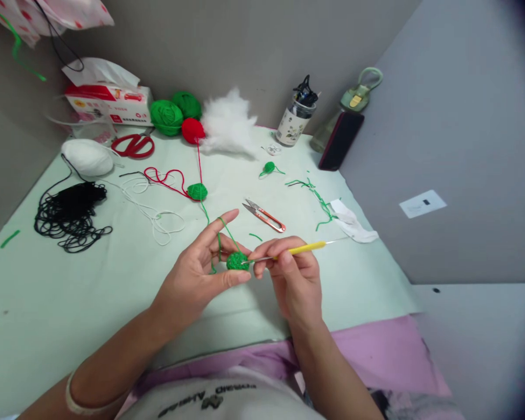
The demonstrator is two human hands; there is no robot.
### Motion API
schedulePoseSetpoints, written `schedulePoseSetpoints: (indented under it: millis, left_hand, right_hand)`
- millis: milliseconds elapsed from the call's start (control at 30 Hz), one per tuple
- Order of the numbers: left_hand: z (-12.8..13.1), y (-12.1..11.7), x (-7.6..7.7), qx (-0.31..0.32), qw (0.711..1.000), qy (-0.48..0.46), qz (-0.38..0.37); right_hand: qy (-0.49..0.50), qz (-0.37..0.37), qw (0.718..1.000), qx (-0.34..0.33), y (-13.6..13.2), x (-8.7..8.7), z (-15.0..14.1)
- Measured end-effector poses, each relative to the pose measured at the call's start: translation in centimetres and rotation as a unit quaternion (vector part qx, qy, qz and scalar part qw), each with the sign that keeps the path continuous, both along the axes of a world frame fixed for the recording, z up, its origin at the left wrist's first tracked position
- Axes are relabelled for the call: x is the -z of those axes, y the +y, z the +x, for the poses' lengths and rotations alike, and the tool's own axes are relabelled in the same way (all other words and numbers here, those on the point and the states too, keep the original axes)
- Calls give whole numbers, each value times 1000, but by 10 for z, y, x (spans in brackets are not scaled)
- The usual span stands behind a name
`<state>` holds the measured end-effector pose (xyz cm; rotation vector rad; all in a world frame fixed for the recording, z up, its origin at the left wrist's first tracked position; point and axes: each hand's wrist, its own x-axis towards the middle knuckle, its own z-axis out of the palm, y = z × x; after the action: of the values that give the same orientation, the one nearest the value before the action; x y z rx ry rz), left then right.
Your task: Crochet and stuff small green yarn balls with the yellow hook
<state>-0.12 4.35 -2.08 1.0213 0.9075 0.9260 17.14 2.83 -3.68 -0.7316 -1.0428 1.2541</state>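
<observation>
Thread snips (269,219) lie just beyond. Left hand (191,274) pinches green crochet piece (235,261) at thumb tip (244,277); right hand (298,280) grips crochet hook (307,248).

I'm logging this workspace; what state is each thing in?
Green crochet piece: pinched in the left hand
Yellow-handled hook: held in the right hand
Snips: open, lying flat
Red scissors: open or shut unclear
Tissue box: open, tissue sticking up
Jar: open, items sticking out
Bottle: upright, lid on
Phone: propped up, screen dark
Black yarn: loosely heaped
Red yarn ball: wound, strand trailing
White fluff: loosely piled
</observation>
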Motion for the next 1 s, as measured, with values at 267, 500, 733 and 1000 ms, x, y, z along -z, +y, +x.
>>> schedulePoseSetpoints:
  millis: [267,500,733,1000]
  left_hand:
    - [4,-2,3,-59,997,34,21]
    - [7,-3,10,-103,987,89,80]
    - [11,-9,10,-141,981,98,89]
    - [1,-19,-5,-92,993,53,51]
  right_hand:
    - [-135,133,979,74,-8,1,-5]
    - [-271,224,931,100,-9,0,0]
    - [-421,349,817,183,-15,7,-4]
    - [-392,344,840,149,-19,5,6]
